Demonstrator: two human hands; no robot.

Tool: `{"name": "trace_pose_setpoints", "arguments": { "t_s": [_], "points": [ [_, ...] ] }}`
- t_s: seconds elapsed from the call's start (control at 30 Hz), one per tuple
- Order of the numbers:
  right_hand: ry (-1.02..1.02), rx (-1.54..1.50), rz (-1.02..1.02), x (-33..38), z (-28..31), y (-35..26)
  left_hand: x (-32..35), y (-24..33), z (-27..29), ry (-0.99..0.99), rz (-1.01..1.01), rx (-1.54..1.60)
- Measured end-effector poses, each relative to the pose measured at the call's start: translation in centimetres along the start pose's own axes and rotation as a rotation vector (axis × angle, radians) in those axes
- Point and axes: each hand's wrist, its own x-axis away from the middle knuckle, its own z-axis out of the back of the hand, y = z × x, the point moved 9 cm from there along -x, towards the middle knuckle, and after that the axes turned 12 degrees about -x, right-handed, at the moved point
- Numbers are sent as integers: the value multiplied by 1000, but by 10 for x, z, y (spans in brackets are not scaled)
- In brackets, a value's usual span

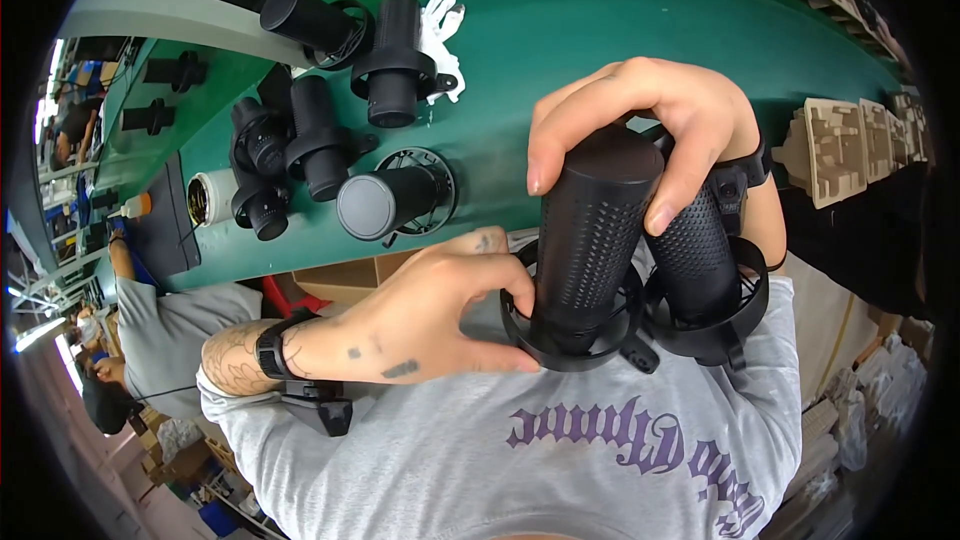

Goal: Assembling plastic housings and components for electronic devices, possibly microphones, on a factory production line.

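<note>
My right hand (pixel 650 110) grips the tops of two black perforated cylinders held side by side, close to my chest. The nearer cylinder (pixel 590 230) stands in a black ring-shaped base (pixel 560 345). My left hand (pixel 420 315) pinches the rim of that ring, thumb and fingers around its left side. The second cylinder (pixel 700 250), with its own ring base (pixel 715 325), is tucked behind my right fingers. I wear a grey shirt and a black wrist strap on each arm.
Several more black cylinders with ring bases (pixel 385 202) lie on the green table (pixel 560 30). A white glove (pixel 440 35) lies among them. Moulded cardboard trays (pixel 840 145) are stacked at the right. Another person (pixel 150 320) sits at the left.
</note>
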Motion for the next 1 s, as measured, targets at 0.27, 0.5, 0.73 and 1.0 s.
{"name": "trace_pose_setpoints", "arguments": {
  "t_s": [0.27,0.5,0.73,1.0],
  "points": [
    [-68,63,82,-6,-7,-10,8,0,-4,26,110,222],
    [-149,135,248,1,-16,-20,5,-25,-30,59,114,394],
    [-125,235,340,17,-12,-20,-19,-31,-47,113,-49,735],
    [402,-156,-508,87,5,19,-29,-70,-94,-84,126,930]
  ]
}}
